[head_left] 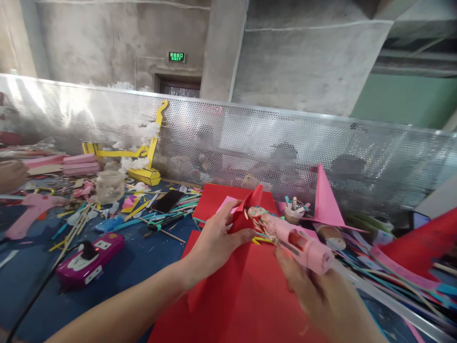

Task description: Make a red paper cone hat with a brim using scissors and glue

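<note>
My right hand is wrapped round the grip of a pink hot glue gun, its smeared nozzle pointing left toward my left hand. Between thumb and fingers my left hand pinches a folded piece of red paper, whose pointed tip stands up just behind the nozzle. I cannot tell whether the nozzle touches the paper. A large red sheet lies flat beneath both hands, and another red sheet lies behind them.
On the left are a purple power strip, a second pink glue gun, a glass jar and a black phone. A yellow cardboard construction stands behind. At right stand a pink paper cone and scattered strips; another person's hand is at far left.
</note>
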`<action>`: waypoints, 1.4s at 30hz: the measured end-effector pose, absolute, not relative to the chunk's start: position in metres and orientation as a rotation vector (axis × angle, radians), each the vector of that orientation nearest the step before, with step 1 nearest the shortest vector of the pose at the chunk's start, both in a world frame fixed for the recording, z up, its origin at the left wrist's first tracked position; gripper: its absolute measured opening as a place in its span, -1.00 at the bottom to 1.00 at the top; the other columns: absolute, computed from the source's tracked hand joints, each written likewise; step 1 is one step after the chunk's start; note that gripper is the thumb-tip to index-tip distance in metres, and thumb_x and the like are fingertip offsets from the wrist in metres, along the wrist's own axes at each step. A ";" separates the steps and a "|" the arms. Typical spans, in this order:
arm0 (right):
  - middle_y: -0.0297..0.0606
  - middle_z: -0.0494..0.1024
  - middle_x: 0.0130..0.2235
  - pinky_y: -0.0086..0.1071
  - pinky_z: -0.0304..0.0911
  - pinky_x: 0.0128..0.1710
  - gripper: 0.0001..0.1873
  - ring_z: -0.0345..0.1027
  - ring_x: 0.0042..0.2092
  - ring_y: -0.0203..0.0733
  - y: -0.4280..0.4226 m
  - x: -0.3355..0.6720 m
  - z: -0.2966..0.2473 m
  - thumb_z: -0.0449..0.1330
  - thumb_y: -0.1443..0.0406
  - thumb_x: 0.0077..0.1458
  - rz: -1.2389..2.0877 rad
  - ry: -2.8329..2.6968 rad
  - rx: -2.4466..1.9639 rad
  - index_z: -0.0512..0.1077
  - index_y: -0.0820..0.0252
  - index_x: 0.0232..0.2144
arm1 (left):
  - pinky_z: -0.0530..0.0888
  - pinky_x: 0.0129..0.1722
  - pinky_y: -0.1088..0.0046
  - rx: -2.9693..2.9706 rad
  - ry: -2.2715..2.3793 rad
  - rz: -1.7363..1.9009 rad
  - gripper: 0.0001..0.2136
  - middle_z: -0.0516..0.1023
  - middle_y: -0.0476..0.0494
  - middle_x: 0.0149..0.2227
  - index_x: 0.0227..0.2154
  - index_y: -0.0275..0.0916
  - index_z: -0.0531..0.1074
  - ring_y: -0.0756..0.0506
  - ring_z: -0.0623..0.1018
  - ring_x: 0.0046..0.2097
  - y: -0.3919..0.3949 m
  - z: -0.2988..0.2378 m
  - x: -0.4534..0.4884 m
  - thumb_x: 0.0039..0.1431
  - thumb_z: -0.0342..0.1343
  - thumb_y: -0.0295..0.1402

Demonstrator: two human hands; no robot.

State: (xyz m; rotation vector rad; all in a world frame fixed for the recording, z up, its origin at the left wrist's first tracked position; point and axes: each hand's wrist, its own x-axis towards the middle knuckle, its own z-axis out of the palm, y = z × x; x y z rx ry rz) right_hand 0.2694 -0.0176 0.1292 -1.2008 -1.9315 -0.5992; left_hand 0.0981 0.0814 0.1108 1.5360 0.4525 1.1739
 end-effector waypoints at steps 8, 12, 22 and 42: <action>-0.15 0.57 -0.33 -0.34 0.47 -0.38 -0.76 0.50 -0.32 -0.12 -0.015 0.261 0.126 0.01 0.21 0.25 -0.434 -1.858 -1.220 0.44 0.15 -0.20 | 0.45 -0.17 0.39 1.508 0.351 1.158 -0.61 0.55 -0.12 -0.14 -0.05 -0.17 0.35 -0.11 0.55 -0.14 0.081 0.112 0.096 0.06 0.28 -0.38; -0.31 0.48 -0.55 -0.43 0.35 -0.58 -0.74 0.39 -0.53 -0.22 -0.011 0.269 0.121 0.04 0.14 0.24 -0.405 -1.871 -1.252 0.47 0.10 -0.33 | 0.45 -0.12 0.35 1.444 0.298 1.156 -0.64 0.55 -0.16 -0.14 -0.10 -0.22 0.35 -0.13 0.55 -0.10 0.083 0.115 0.097 0.04 0.28 -0.42; -0.24 0.46 -0.58 -0.28 0.39 -0.45 -0.62 0.40 -0.49 -0.14 -0.007 0.274 0.115 -0.03 0.13 0.28 -0.496 -1.888 -1.240 0.55 0.10 -0.28 | 0.47 -0.09 0.31 1.336 0.259 1.079 -0.68 0.56 -0.21 -0.08 -0.14 -0.22 0.36 -0.17 0.57 -0.07 0.078 0.119 0.096 0.04 0.28 -0.42; -0.37 0.29 -0.71 -0.40 0.28 -0.64 -0.54 0.21 -0.66 -0.24 -0.004 0.261 0.116 0.04 -0.01 0.21 -0.430 -1.689 -1.250 0.35 0.11 -0.58 | 0.49 -0.27 0.42 1.198 0.212 0.999 -0.56 0.58 -0.17 -0.18 0.00 -0.18 0.39 -0.03 0.57 -0.31 0.073 0.123 0.093 0.02 0.31 -0.42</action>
